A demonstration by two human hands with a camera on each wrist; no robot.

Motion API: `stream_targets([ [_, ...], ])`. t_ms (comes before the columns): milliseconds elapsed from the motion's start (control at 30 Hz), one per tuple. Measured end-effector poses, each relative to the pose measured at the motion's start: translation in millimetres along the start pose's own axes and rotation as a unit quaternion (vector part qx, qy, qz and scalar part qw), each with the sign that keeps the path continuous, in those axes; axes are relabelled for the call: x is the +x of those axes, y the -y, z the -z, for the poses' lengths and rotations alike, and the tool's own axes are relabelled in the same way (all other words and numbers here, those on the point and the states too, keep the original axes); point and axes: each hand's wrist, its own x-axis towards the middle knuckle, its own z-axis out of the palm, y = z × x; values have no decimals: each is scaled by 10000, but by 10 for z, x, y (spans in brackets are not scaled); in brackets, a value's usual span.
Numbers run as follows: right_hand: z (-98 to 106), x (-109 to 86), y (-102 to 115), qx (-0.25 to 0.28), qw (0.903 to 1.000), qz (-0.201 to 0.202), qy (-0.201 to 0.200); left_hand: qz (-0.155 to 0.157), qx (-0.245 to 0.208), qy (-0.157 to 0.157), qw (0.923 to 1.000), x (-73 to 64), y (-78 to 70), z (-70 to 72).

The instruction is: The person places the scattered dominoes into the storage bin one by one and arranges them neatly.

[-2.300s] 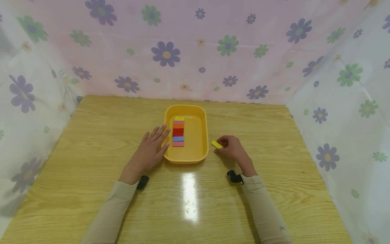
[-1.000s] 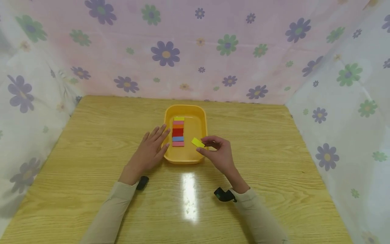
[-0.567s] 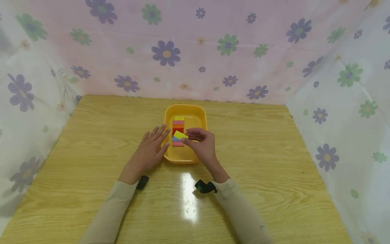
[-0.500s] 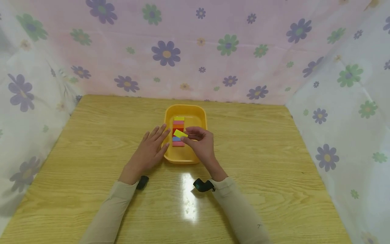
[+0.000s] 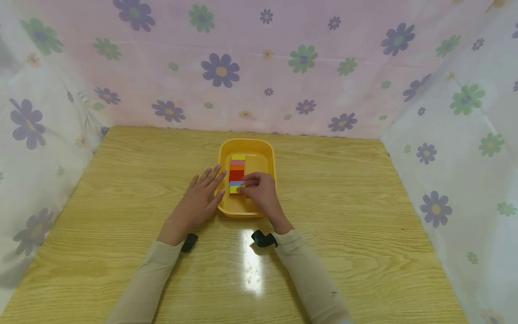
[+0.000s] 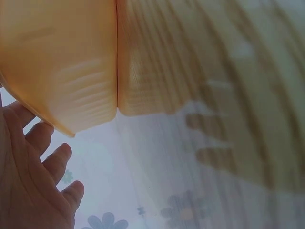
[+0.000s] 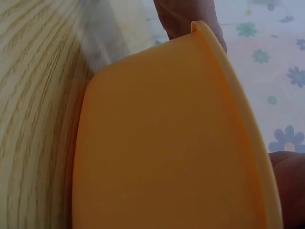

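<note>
In the head view a yellow tray (image 5: 252, 208) holds a row of coloured blocks (image 5: 236, 175) along its left side. My right hand (image 5: 263, 193) reaches in over the right wall and pinches a yellow block (image 5: 233, 190) by its right end. That block lies at the near end of the row, covering the spot where a pink block showed. My left hand (image 5: 194, 202) has its fingers spread and rests at the tray's left rim; the left wrist view shows its fingers (image 6: 57, 162) by the rim. The tray wall (image 7: 157, 133) hides most of the right hand in the right wrist view.
A wooden table (image 5: 364, 202) lies under the tray. Behind it hangs a flowered cloth (image 5: 251, 67), with more cloth at both sides. A black wrist camera (image 5: 263, 238) sits at the right sleeve and another black camera (image 5: 189, 242) at the left.
My right hand has carried the yellow block from the table right of the tray, over the rim, and down onto the near end of the row. The left hand has stayed still.
</note>
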Motion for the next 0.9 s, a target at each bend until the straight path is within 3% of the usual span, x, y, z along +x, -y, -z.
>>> stream_targets([
  [267,-16,-8,54,-1106,9913,-676,230,32,1,0,10000,3,0,-8],
  [500,-25,28,59,-2451,9642,-872,516,29,-2,3,10000,-4,-11,1],
  [600,-9,43,64,-2539,9603,-971,630,35,32,22,10000,-5,-11,1],
  [900,12,87,48,-2337,9624,-1200,693,-1,-22,2,10000,3,-19,3],
])
